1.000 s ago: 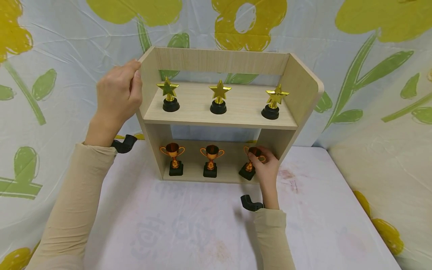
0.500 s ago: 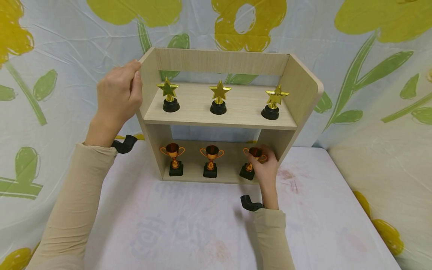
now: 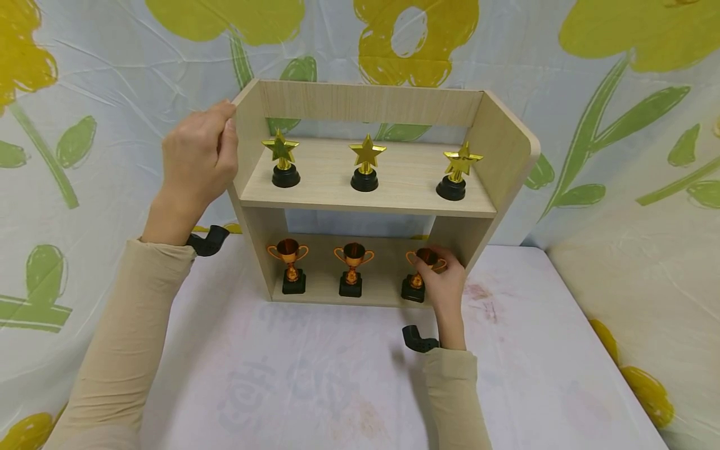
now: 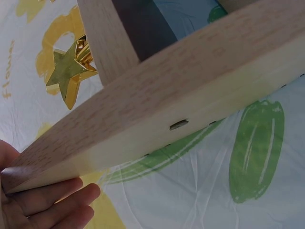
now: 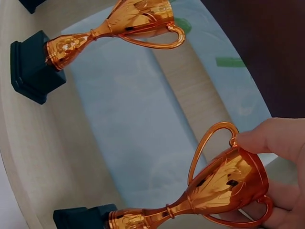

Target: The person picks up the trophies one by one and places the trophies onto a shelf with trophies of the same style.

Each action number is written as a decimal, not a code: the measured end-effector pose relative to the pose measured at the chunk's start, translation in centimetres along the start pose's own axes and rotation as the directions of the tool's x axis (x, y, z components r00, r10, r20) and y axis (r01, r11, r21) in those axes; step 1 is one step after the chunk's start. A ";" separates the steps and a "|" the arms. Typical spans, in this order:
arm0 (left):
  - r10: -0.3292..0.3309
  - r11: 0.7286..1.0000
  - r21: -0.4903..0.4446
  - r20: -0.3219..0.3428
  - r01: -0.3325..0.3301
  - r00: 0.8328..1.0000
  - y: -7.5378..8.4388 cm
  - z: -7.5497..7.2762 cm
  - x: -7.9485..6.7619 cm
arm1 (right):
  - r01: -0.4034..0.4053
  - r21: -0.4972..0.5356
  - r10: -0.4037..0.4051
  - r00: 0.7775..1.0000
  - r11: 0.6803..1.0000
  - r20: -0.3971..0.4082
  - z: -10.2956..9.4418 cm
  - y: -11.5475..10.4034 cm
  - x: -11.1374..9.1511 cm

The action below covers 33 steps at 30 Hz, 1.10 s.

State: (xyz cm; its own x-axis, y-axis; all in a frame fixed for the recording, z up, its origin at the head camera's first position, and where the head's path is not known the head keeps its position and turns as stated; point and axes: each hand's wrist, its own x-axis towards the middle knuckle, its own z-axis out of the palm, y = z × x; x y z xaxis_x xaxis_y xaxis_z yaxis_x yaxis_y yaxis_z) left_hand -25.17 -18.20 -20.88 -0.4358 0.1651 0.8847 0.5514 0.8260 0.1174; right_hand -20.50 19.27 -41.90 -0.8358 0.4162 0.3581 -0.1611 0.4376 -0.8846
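- Head view: left hand grips the shelf's far-left upper corner, fingers curled round the side panel's edge.
- Three star trophies stand in a row on the upper board.
- Below stand three cups; the right hand pinches the rightmost cup by its bowl, upright beside the right wall.
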 end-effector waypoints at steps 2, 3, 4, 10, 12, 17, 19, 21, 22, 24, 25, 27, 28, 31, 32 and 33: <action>-0.001 1.000 0.002 0.000 0.001 1.000 0.0 0.0 0.0 | -0.004 -0.019 0.004 1.000 1.000 0.015 -0.1 0.0 0.0; -0.001 1.000 0.003 0.000 0.001 1.000 0.0 0.0 0.0 | -0.003 -0.026 0.003 1.000 1.000 0.024 -0.1 0.0 0.0; -0.002 1.000 0.003 -0.002 0.002 1.000 0.0 0.0 -0.1 | -0.002 -0.031 0.003 1.000 1.000 0.031 -0.2 -0.1 0.1; -0.003 1.000 0.002 -0.007 0.003 1.000 0.0 0.1 -0.1 | 0.018 -0.022 -0.016 0.996 1.000 0.083 -0.4 -0.1 0.2; 0.002 1.000 0.001 -0.008 -0.002 1.000 0.0 0.2 0.0 | 0.028 -0.014 -0.027 0.995 0.999 0.097 -0.4 0.0 0.3; 0.006 1.000 -0.004 -0.012 -0.006 1.000 0.0 0.3 -0.1 | 0.032 0.009 -0.033 0.993 0.999 0.112 -0.5 0.3 0.5; 0.005 1.000 -0.005 -0.012 -0.005 1.000 0.0 0.3 -0.1 | 0.025 0.018 -0.027 0.993 1.000 0.114 -0.5 0.5 0.4; 0.004 1.000 -0.006 -0.013 -0.004 1.000 0.0 0.2 -0.1 | 0.023 0.028 -0.026 0.993 0.999 0.113 -0.5 0.6 0.4; 0.002 1.000 -0.007 -0.014 -0.003 1.000 0.0 0.2 -0.1 | 0.023 0.029 -0.026 0.993 0.999 0.113 -0.6 0.6 0.4; -0.004 1.000 -0.007 -0.020 0.004 1.000 0.1 0.2 -0.2 | 0.026 0.033 -0.030 0.993 0.999 0.111 -0.6 0.6 0.5; -0.006 1.000 -0.008 -0.022 0.006 1.000 0.1 0.2 -0.2 | 0.029 0.041 -0.033 0.994 0.999 0.109 -0.6 0.6 0.5; -0.009 1.000 -0.011 -0.028 0.009 1.000 0.1 0.2 -0.2 | 0.027 0.070 -0.035 0.994 0.997 0.106 -0.7 0.5 0.5; -0.010 1.000 -0.012 -0.031 0.010 0.999 0.1 0.2 -0.2 | 0.024 0.078 -0.032 0.994 0.997 0.103 -0.7 0.4 0.6; -0.005 1.000 -0.010 -0.038 0.005 0.999 0.1 0.3 -0.1 | 0.028 0.084 -0.036 0.996 0.996 0.087 -0.9 0.0 0.7; -0.001 1.000 -0.007 -0.037 0.000 0.999 0.1 0.3 -0.1 | 0.030 0.076 -0.036 0.996 0.997 0.080 -1.0 -0.2 0.8; 0.003 1.000 -0.005 -0.032 -0.003 0.999 0.1 0.3 0.0 | 0.035 0.062 -0.040 0.997 0.997 0.070 -1.1 -0.3 0.8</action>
State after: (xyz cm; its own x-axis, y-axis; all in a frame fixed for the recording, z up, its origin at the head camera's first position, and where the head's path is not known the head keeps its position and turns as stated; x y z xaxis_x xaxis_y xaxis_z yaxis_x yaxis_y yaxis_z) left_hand -25.36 -17.94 -21.02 -0.4110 0.1504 0.8991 0.5564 0.8227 0.1167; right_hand -20.57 20.33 -41.03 -0.8634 0.3416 0.3712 -0.2229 0.4017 -0.8882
